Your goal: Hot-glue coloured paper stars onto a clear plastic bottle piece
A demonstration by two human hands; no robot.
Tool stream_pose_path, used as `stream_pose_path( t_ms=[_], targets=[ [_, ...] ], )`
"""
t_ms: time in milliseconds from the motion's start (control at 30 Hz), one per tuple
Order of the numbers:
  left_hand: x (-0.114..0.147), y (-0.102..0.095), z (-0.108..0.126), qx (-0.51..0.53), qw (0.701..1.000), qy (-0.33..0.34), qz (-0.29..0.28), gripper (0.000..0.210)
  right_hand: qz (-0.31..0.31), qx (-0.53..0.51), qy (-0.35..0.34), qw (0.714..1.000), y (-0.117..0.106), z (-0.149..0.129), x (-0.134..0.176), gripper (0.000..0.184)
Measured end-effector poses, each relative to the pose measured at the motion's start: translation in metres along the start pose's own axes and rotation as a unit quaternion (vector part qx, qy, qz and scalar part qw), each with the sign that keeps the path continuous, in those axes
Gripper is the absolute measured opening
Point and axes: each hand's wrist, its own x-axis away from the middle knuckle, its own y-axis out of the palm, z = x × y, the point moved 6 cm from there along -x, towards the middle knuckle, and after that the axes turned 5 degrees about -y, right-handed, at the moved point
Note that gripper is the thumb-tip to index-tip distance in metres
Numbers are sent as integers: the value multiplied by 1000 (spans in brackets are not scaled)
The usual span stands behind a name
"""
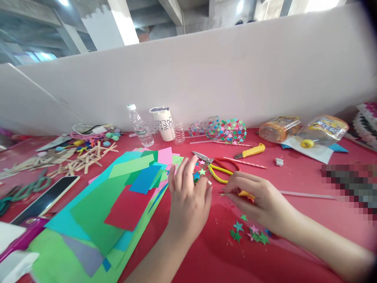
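Observation:
My left hand [190, 196] is over small paper stars [202, 171], its outer fingers stretched forward. Its thumb and bent index finger come together at a small silvery spot that I cannot make out. To the right, my right hand [259, 196] pinches a small green piece [223, 194], perhaps a star, between thumb and fingertips. Scissors [219, 167] with red and yellow handles lie just beyond the hands, partly hidden by my right hand. Below it, a loose group of green, blue and pink stars [253, 234] lies on the red table [215, 251].
Coloured paper sheets [97, 212] cover the left side, beside a phone [47, 198] and wooden sticks [85, 161]. At the back stand a water bottle [141, 127] and white cup [163, 124]. A star-covered bottle [226, 130] and yellow cutter [250, 151] lie farther right.

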Motion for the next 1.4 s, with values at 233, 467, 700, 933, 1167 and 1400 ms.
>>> stream_pose_path(
  t_ms=[233, 467, 700, 933, 1167, 1400],
  targets=[
    [-1, 7, -3, 28, 1000, -11, -1, 5, 13, -20, 14, 1000, 5, 6, 5, 12],
    [6, -5, 6, 129, 990, -28, -47, 10, 12, -44, -4, 999, 4, 1, 11, 12],
    [21, -14, 14, 174, 982, -29, -73, 17, -12, 80, -177, 981, 11, -22, 25, 14],
    [29, -14, 14, 198, 980, 1, -24, 19, -21, 160, -228, 960, 17, -19, 32, 15],
    [32, -12, 12, 208, 978, 9, -14, 19, -55, 153, -223, 961, 22, -15, 37, 19],
    [32, -12, 11, 210, 977, -1, -22, 16, -37, 120, -185, 975, 19, -15, 32, 18]
  ],
)
